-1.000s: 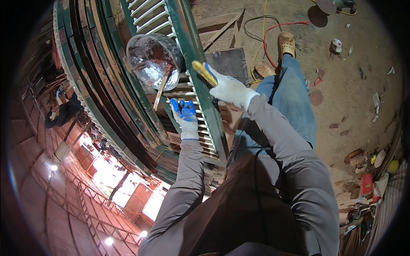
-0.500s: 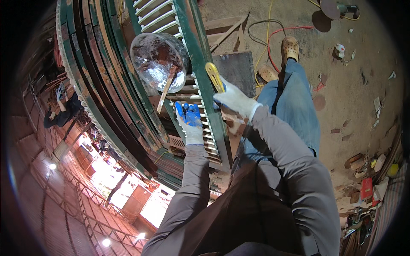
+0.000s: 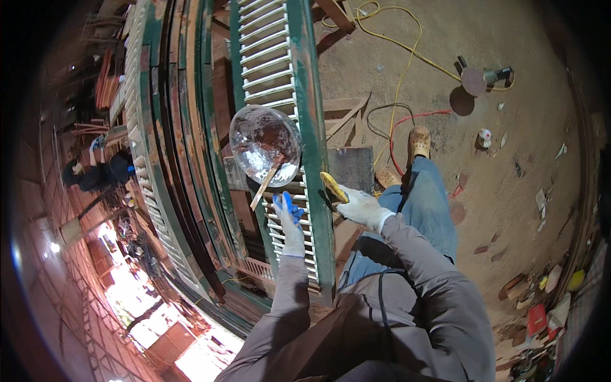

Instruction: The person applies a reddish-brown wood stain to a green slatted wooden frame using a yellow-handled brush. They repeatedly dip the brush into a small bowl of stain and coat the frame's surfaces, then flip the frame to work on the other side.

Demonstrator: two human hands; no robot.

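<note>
My left hand (image 3: pixel 291 223), in a white glove with blue coating, is over the pale slats of a green louvred shutter (image 3: pixel 309 127). Its fingers are apart and it holds nothing. Just beyond it, a metal bowl (image 3: pixel 245 137) with reddish-brown paste rests on the shutter. A flat wooden stick (image 3: pixel 263 190) leans out over the bowl's near rim, close to my left fingertips but apart from them. Gloved too, my right hand (image 3: pixel 361 209) grips what looks like a yellow utility knife (image 3: pixel 332 186) beside the shutter's right stile. No blade can be made out.
More green and bare-wood frames (image 3: pixel 184 127) stand in rows on the left. A yellow cord (image 3: pixel 417 38) and a red hose (image 3: pixel 407 124) run across the floor. A power tool with a round disc (image 3: pixel 474 81) lies far right. Another person (image 3: pixel 98 172) is at far left.
The view has shifted, so the shutter and bowl sit lower and further right. My left hand has turned from palm up to more edge-on. The right hand keeps its grip on the yellow knife.
</note>
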